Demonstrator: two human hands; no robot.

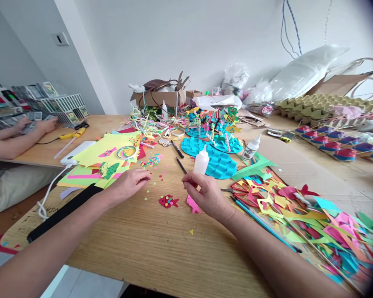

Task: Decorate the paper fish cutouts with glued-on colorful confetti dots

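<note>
My left hand (128,183) hovers over the table's left middle, its thumb and fingers pressed together; anything between them is too small to make out. My right hand (209,196) is closed in a pinch, and what its fingertips hold cannot be seen. Between and below the hands lies a red paper fish (168,201) with coloured dots on its body. A pink paper piece (192,204) lies partly hidden under my right hand. Just behind that hand stands a white glue bottle (201,160). Small paper dots (152,160) are heaped beyond my left hand, with some scattered closer.
Coloured paper sheets (93,151) lie at left beside a black case (59,215). Two pens (178,149) and blue cardboard ovals (219,163) are ahead. Paper scraps (323,223) and red scissors (244,193) lie at right. A co-worker's hands (45,126) are far left.
</note>
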